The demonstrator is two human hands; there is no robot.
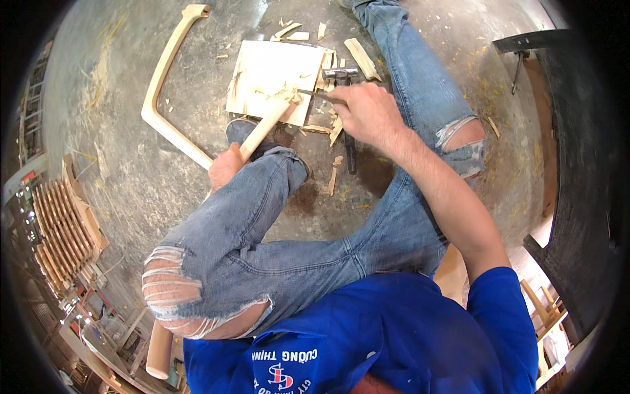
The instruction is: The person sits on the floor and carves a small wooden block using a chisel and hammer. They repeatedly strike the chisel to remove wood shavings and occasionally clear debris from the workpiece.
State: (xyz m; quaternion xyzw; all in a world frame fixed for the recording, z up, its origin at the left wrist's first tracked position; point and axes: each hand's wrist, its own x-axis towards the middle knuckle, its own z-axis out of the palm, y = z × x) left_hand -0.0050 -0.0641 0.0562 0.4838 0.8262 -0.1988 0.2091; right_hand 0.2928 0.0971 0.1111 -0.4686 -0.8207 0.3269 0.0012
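Left hand (pixel 226 165) grasping pale wooden bar (pixel 266 130); bar's end over the board (pixel 262 62), ahead of those fingers. Right-hand (pixel 367 111) fingers clenched round dark chisel-like tool (pixel 319 95); hammer (pixel 341 72) just beyond. Shavings (pixel 283 92) around bar's end: I'd judge trimming started, finish unclear.

A board (pixel 262 60) lies on the floor (pixel 407 197), a hammer (pixel 350 150) just right of it, a wooden piece (pixel 152 110) to its left, stacked parts (pixel 62 220) nearer and farther left.
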